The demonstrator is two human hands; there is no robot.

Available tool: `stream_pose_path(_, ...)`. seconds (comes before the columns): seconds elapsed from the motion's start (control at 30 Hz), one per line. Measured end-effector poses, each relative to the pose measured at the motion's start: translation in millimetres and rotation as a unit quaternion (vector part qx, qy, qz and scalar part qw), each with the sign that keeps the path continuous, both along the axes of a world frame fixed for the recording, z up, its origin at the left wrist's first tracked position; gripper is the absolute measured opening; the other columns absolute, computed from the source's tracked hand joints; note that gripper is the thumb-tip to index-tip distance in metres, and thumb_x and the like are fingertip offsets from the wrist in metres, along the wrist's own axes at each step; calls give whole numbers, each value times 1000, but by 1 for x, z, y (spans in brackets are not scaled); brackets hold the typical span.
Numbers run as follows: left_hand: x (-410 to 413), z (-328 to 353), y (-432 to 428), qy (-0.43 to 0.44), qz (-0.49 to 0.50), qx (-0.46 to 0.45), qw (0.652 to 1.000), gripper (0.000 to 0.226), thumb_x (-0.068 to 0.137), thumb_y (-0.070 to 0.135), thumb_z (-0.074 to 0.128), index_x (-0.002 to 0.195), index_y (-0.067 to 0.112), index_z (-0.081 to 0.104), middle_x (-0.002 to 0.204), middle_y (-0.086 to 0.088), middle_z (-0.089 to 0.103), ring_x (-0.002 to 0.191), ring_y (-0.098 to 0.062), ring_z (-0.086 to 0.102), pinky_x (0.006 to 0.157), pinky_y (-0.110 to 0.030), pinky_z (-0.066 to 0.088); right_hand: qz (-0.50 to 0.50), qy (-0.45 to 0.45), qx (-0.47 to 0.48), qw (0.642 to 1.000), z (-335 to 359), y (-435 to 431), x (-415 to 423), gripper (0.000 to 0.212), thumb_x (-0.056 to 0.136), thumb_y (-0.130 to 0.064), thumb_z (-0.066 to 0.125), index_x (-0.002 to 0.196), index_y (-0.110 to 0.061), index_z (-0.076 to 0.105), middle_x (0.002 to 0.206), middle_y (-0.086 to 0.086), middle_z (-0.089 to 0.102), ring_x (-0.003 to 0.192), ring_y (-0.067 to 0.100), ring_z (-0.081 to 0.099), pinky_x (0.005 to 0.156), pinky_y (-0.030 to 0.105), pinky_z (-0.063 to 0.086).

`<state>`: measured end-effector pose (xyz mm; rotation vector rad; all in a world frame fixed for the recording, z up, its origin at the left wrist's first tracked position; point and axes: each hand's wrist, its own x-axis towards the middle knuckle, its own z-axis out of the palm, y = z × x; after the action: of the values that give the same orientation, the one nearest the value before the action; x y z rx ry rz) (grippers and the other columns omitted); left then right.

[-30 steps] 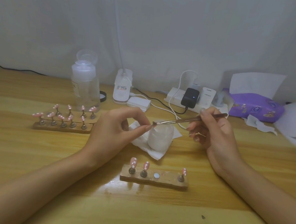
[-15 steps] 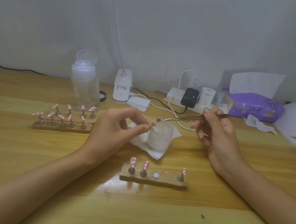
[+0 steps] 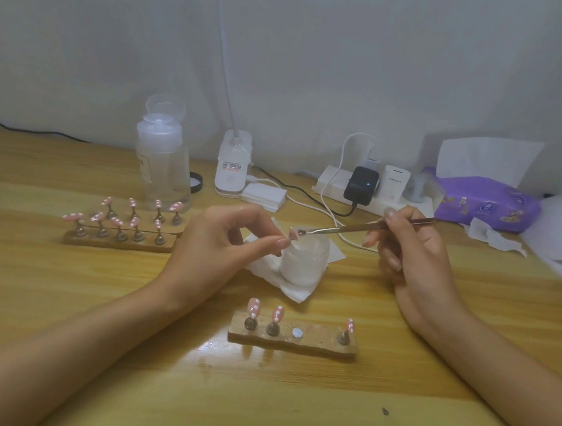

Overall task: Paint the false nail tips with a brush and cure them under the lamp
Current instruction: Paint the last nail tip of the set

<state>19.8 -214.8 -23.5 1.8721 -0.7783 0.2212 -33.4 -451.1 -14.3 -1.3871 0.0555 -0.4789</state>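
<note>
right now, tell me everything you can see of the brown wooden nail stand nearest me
A long, rough brown wooden-looking block lies flat on the yellow wooden table, lengthwise left to right. Three small dark pegs stand on it, two at its left end, one at its right, each topped by a pink white-dotted nail tip. A bare round silvery disc sits beside the left pair. Nothing else touches it.

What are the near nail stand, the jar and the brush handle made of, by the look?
Near nail stand: rough matte brown block, wood or cork; uneven edges. Jar: frosted translucent glass or plastic, cannot tell which. Brush handle: metal, likely; thin, coppery, with a bright glint.
</note>
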Motion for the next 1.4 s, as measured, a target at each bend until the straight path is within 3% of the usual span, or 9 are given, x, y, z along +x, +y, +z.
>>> stream_pose_path(0.13,0,1,-1,2,2,-3,1000,20,78,49,68,78,30,74,82,17,73,56,0,51,52,-14,42,25,-16,-19,999,2,2,-2,20,93,-31,57,77,-20,50,68,6,70,42,8,34,42,17,28)
stream_pose_path(0.27,0,0,-1,5,4,-8,1000,11,82,38,73,77,27,74,80,16,73,54,0,51,51,-13,41,-2,7,-19,1000,1,2,-1,24,100,-20,52,76,-18,49,65,6,69,42,8,34,43,17,29)
stream_pose_path(0.4,-1,1,-2,0,-3,-11,1000,10,84,30,74,77,24,74,78,15,73,54,1,51,52,-10,39,24,-15,-20,999,4,5,-4,22,89,-35,58,76,-20,48,70,6,72,41,8,38,41,16,29)
stream_pose_path(0.57,-1,1,-1,1,-7,-10,1000,10,85,30,73,77,23,74,77,16,73,54,0,50,51,-10,38,2,1,-6,1000,2,2,-2,29,99,-18,53,70,-22,50,62,7,67,40,8,35,42,17,28)
stream_pose_path(0.7,-1,2,-2,-1,-8,-10,1000,10,85,28,73,78,22,74,77,14,73,54,1,51,51,-10,38,33,-15,-20,999,4,4,-4,23,90,-36,59,70,-27,53,73,7,72,43,9,41,43,18,28)
stream_pose_path(0.83,-2,1,-1,1,-6,-8,1000,9,86,26,74,78,23,74,78,14,73,54,2,51,51,-10,39,5,12,-13,1000,1,2,-2,29,99,-18,51,71,-22,48,61,6,66,41,8,36,42,17,27)
stream_pose_path(1.0,-2,2,-2,0,-5,-8,1000,9,84,30,73,79,23,74,78,17,72,57,4,54,51,-9,40,39,-18,-17,999,3,4,-3,22,92,-33,57,76,-22,48,70,6,71,43,8,44,40,15,29)
stream_pose_path(1.3,-2,2,-2,5,-4,-7,1000,19,80,45,68,79,26,74,79,18,72,59,1,57,51,-11,44,33,-25,-20,999,3,3,-5,22,95,-31,57,75,-23,49,69,7,71,43,9,41,43,18,30)
stream_pose_path(1.4,-2,2,-2,1,-3,-9,1000,11,83,36,72,76,28,73,78,16,73,57,0,55,52,-10,40,21,-14,-35,999,2,3,-4,27,100,-20,51,73,-21,47,64,7,68,41,8,32,40,17,26)
